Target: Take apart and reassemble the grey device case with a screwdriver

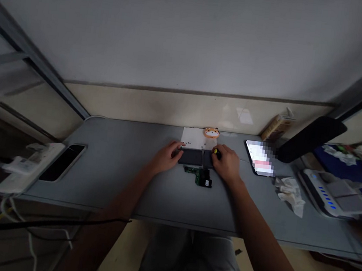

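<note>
While the left hand rests at the left end of the dark-grey, flat rectangular casing on the grey tabletop, the right hand covers its right end. Right fingers: curled round a small black-and-yellow object. Left fingers: bent against the casing edge; cannot tell whether they grip.

Near side: green-and-black circuit board, just beside the casing. Far side: white flat sheet bearing small dark specks, with an orange animal-faced case at its right. Farther right: lit rectangular screen, crumpled white tissue, black upright object, tilted. Far left: dark-screened phone beside a white power strip. Black cable crosses the view of the left forearm.
</note>
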`<state>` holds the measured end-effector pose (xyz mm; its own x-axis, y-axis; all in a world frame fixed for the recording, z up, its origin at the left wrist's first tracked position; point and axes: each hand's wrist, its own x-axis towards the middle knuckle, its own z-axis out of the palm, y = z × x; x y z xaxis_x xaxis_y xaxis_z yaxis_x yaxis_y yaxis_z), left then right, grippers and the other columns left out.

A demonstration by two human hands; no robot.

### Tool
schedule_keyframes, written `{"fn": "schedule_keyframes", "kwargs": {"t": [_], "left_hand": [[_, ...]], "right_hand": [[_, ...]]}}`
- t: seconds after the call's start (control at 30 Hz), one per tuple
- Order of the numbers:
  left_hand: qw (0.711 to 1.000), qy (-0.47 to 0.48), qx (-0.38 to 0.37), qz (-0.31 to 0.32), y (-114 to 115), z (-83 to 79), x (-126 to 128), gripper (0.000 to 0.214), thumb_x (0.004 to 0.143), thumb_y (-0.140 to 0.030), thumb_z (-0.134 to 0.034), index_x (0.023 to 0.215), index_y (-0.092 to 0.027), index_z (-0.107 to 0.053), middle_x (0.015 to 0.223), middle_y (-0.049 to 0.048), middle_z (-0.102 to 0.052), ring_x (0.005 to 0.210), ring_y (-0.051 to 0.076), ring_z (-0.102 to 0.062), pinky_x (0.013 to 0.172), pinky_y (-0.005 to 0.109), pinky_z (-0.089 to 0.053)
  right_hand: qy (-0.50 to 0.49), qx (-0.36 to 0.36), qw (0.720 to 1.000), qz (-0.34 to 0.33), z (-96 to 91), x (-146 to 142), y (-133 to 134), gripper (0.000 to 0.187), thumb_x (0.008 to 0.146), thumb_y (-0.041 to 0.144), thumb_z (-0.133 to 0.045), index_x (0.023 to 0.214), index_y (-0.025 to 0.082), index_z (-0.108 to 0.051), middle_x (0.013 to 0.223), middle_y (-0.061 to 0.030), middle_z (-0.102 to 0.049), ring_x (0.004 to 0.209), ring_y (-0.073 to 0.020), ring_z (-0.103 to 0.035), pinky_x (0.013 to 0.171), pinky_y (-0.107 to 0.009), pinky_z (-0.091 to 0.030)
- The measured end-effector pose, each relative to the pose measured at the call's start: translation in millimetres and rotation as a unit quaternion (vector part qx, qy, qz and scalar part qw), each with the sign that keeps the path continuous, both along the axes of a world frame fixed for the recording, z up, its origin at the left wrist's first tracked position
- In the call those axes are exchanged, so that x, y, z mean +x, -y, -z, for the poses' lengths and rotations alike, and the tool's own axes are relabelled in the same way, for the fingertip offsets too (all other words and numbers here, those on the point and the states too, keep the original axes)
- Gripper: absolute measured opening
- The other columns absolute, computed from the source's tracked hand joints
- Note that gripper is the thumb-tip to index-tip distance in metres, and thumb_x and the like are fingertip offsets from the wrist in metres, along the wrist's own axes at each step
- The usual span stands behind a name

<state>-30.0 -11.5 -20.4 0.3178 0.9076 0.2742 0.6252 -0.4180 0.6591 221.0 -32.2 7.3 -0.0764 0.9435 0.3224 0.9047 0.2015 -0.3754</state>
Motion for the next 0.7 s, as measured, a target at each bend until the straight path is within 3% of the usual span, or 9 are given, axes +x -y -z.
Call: {"fn": "schedule_keyframes", "kwargs": {"t": [0.33, 0.57, 0.7], "left_hand": [[1.0, -0.028, 0.004, 0.001, 1.4, -1.6, 1.3, 0.027, 0.097, -0.025, -0.052, 0.121, -0.023, -0.065, 0.105, 0.0025, -0.064, 0.065, 0.01, -0.056, 0.073, 0.024, -0.051], [0.998, -0.053, 0.034, 0.01, 1.3, -0.6, 1.1, 0.026, 0.099, -0.025, -0.051, 0.12, -0.023, -0.065, 0.11, 0.0052, -0.065, 0.093, 0.017, -0.065, 0.089, 0.028, -0.053], [0.998, -0.053, 0.038, 0.004, 0.3, 0.9, 1.6, 0.027, 0.102, -0.027, -0.046, 0.12, -0.023, -0.065, 0.11, 0.0053, -0.067, 0.095, 0.017, -0.066, 0.089, 0.027, -0.053]], "right_hand": [[-0.001, 0.005, 1.0, -0.011, 2.7, 4.3, 2.4, 0.017, 0.085, 0.016, -0.053, 0.091, 0.022, -0.069, 0.092, -0.0088, -0.073, 0.087, -0.0246, -0.063, 0.077, -0.033, -0.04], [0.015, -0.024, 1.0, 0.0, 0.1, 4.2, 4.8, 0.018, 0.087, 0.015, -0.052, 0.095, 0.021, -0.068, 0.098, -0.0097, -0.072, 0.094, -0.0246, -0.064, 0.082, -0.033, -0.04], [0.016, -0.016, 1.0, -0.002, 0.9, 4.5, 4.9, 0.017, 0.087, 0.016, -0.054, 0.094, 0.021, -0.068, 0.096, -0.0096, -0.072, 0.093, -0.0248, -0.064, 0.081, -0.034, -0.04]]}}
